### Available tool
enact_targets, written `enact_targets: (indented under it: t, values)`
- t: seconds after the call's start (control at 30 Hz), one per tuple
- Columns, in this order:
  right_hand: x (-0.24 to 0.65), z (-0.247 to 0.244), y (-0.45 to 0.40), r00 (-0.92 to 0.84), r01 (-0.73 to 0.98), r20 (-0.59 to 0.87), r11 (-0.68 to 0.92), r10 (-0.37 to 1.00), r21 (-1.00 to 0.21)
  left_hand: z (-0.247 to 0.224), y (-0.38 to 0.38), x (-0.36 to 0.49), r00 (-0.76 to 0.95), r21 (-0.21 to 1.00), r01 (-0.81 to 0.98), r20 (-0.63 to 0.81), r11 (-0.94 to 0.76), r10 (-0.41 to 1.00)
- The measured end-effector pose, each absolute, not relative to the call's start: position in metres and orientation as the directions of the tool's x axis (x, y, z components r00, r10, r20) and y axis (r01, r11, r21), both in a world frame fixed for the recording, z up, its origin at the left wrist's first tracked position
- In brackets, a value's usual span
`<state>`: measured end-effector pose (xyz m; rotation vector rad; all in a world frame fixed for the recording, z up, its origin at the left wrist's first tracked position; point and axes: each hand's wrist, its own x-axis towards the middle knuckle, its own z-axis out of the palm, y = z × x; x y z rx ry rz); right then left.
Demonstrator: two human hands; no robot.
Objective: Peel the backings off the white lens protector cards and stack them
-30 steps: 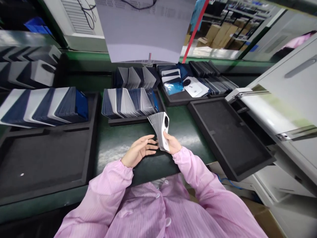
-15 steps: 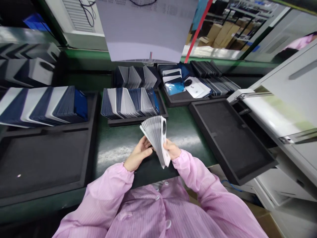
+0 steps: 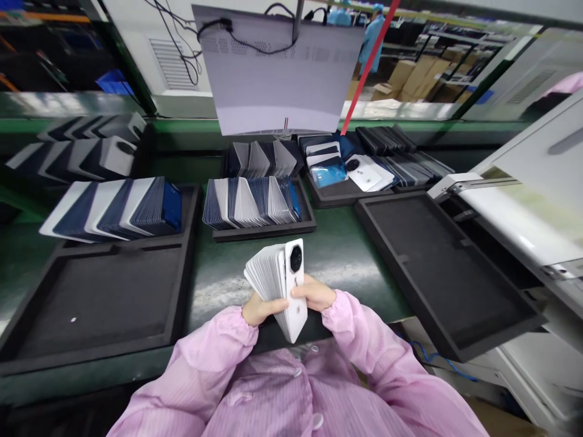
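Both my hands hold a fanned stack of white phone back covers (image 3: 266, 270) over the green bench, close to my body. The front cover (image 3: 298, 306) faces me and shows a round black camera window near its top. My left hand (image 3: 263, 308) is wrapped round the stack from the left, its thumb lying on the near covers. On the right, my right hand (image 3: 314, 292) pinches the front cover's edge with its thumb on the face. The fingers behind the stack are hidden.
A black foam tray (image 3: 264, 230) of white and dark blue covers stands ahead. To the left is a larger tray (image 3: 184, 279) with more covers. Another black tray (image 3: 449, 273) lies at the right, beside a white machine (image 3: 542, 212). A grey panel (image 3: 282, 91) hangs at the back.
The stack has come nearer my body and its front cover has turned to face me. My left thumb has moved onto the covers. The camera view has shifted, so the bench appears lower.
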<state>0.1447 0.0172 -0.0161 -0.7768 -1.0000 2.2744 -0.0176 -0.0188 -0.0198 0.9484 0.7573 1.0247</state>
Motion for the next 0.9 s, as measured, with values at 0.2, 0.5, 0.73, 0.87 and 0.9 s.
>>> enact_targets:
  t: [0.2, 0.5, 0.73, 0.87, 0.9]
  values:
    - [0.133, -0.002, 0.014, -0.681, -0.153, -0.290, -0.518, 0.673, -0.841, -0.020, -0.013, -0.020, 0.277, 0.785, -0.555, -0.136, 0.274, 0.951]
    - [0.131, 0.014, 0.033, -0.766, -0.023, -0.330, -0.537, 0.552, -0.843, -0.019, -0.016, -0.024, 0.393, 0.790, -0.535, -0.082, 0.300, 0.916]
    - [0.125, 0.007, 0.050, -0.847, 0.074, -0.363, -0.590, 0.388, -0.804, -0.009, -0.013, -0.028, 0.360, 0.791, -0.582, 0.046, 0.186, 0.932]
    - [0.121, -0.003, 0.054, -0.862, 0.117, -0.384, -0.607, 0.331, -0.786, -0.006, -0.011, -0.034, 0.375, 0.875, -0.467, 0.064, 0.129, 0.925]
    - [0.121, -0.002, 0.053, -0.848, 0.101, -0.380, -0.591, 0.370, -0.800, -0.005, -0.011, -0.035, 0.343, 0.884, -0.453, 0.050, 0.119, 0.938]
